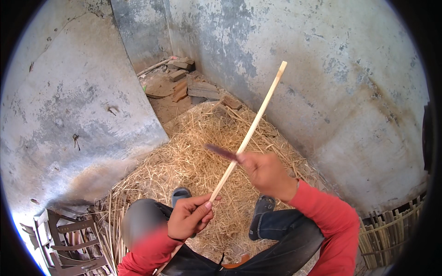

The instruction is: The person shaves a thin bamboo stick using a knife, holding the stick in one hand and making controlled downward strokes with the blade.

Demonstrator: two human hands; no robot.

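A long pale strip of split wood or bamboo (260, 112) slants up from my lap toward the far wall. Near its lower part, my left hand (191, 216) is closed round it, thumb laid along the top. My right hand (267, 172) is closed in a fist about halfway along the strip. From that fist a dark knife blade (221, 151) points left, crossing the strip and seeming to touch it; motion blurs the blade a little. The knife's handle is hidden inside my fingers.
Pale shavings (198, 138) cover the floor around my sandalled feet. Bricks and rubble (202, 89) lie in the far corner between worn plaster walls (336, 92). A dark wooden frame (69, 244) and thin strips stand at lower left, and a woven slat panel (391, 234) at lower right.
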